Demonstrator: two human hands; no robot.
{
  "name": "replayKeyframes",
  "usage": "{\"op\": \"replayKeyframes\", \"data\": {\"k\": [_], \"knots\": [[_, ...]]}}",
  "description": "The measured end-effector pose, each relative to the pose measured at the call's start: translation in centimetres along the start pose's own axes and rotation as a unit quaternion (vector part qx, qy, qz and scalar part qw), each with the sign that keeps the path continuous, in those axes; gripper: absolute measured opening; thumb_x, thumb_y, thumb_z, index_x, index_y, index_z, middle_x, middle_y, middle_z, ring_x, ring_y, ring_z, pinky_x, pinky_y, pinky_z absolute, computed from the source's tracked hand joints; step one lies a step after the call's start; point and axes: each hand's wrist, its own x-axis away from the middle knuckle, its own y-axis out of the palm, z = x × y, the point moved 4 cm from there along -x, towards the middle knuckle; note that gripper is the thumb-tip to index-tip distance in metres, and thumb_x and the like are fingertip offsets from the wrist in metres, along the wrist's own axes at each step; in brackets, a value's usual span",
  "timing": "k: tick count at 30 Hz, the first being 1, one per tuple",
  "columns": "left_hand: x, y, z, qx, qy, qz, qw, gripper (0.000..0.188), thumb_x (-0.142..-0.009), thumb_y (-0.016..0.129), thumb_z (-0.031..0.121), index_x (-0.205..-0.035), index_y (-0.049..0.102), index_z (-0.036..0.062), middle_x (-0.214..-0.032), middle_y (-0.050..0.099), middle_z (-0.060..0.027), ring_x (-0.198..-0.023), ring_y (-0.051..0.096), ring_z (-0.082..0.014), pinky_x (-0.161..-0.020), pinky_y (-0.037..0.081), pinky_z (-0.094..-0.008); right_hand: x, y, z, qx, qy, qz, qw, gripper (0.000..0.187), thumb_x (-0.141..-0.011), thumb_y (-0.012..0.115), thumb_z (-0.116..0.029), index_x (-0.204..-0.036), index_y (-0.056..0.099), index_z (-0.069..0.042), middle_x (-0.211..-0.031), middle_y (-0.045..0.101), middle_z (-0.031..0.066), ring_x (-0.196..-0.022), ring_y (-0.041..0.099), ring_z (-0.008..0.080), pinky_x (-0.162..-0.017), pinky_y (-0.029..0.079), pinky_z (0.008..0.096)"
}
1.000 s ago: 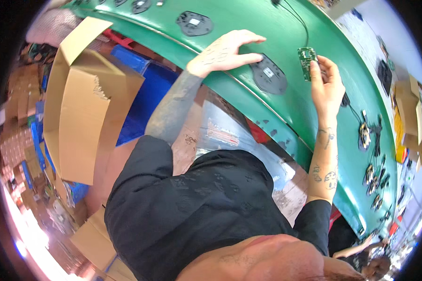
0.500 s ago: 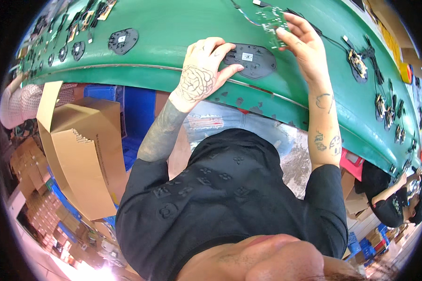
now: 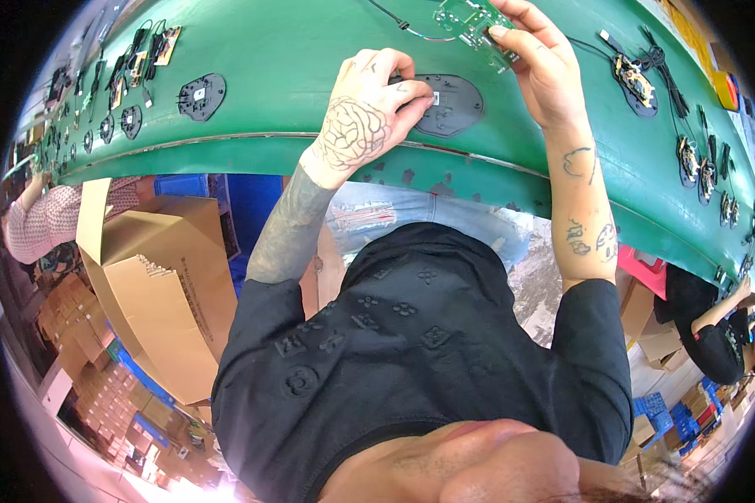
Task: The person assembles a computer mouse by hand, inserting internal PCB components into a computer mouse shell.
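A green circuit board [image 3: 471, 28] is pinched between the thumb and fingers of my right hand [image 3: 541, 63], raised above the green bench. Thin coloured wires run from it to a black cable [image 3: 386, 12]. Below it a black plastic base plate [image 3: 457, 105] with rounded edges and a small pale label lies on the bench. My left hand [image 3: 369, 109] is over the plate's left part, its thumb and forefinger pressed together beside the label. Whatever those fingertips may hold is too small or hidden to see.
More black base plates [image 3: 201, 96] lie to the left, with cabled boards [image 3: 143, 59] beyond. At right lie plates with boards and coiled cables [image 3: 633, 80], and a tape roll [image 3: 726, 90]. A cardboard box [image 3: 159, 285] stands below the bench edge [image 3: 260, 142]. Another person [image 3: 713, 339] is at right.
My left hand has gone from gripping the plate's edge to pinching over its surface. The circuit board has shifted slightly up and left with my right hand. The view has shifted a little.
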Motion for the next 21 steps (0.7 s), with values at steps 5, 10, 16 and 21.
{"op": "replayKeyframes", "data": {"k": [5,10,16,21], "knots": [[0.0,0.7,0.2,-0.007,-0.013,0.012,1.000,0.015,-0.075,0.081,0.019,-0.089,0.076,0.0155,-0.094,0.057,-0.0017,-0.089,0.055,-0.0228,-0.082,0.046,-0.0374,0.1,-0.1,0.4,0.007,0.017,-0.011,1.000,0.032,-0.091,0.057,0.005,-0.122,0.062,0.001,-0.111,0.068,0.0041,-0.096,0.062,0.0092,-0.086,0.050,0.0228],[-0.2,1.0,0.2,0.025,-0.030,0.019,0.999,0.021,-0.074,0.083,0.023,-0.092,0.074,0.0171,-0.094,0.057,-0.0008,-0.092,0.056,-0.0235,-0.084,0.045,-0.0379,0.2,0.2,0.4,0.005,0.004,-0.031,0.999,0.033,-0.091,0.057,0.005,-0.124,0.061,0.001,-0.113,0.068,0.0055,-0.099,0.063,0.0111,-0.089,0.050,0.0251],[-1.5,-1.4,-0.2,0.095,-0.009,0.179,0.979,0.037,-0.075,0.086,0.032,-0.100,0.069,0.0101,-0.114,0.062,-0.0073,-0.105,0.058,-0.0287,-0.097,0.044,-0.0420,0.7,0.6,1.0,-0.057,0.040,-0.118,0.991,0.036,-0.092,0.062,0.000,-0.128,0.058,0.001,-0.120,0.067,0.0085,-0.107,0.064,0.0156,-0.095,0.051,0.0280],[-0.8,-2.0,-2.3,0.117,-0.057,0.094,0.987,0.023,-0.087,0.078,0.027,-0.090,0.070,0.0057,-0.072,0.066,-0.0054,-0.066,0.064,-0.0200,-0.079,0.051,-0.0348,0.4,-1.0,0.7,0.145,0.066,-0.057,0.986,0.036,-0.096,0.062,-0.013,-0.132,0.061,-0.005,-0.111,0.069,-0.0030,-0.095,0.060,0.0036,-0.077,0.044,0.0209]]}}
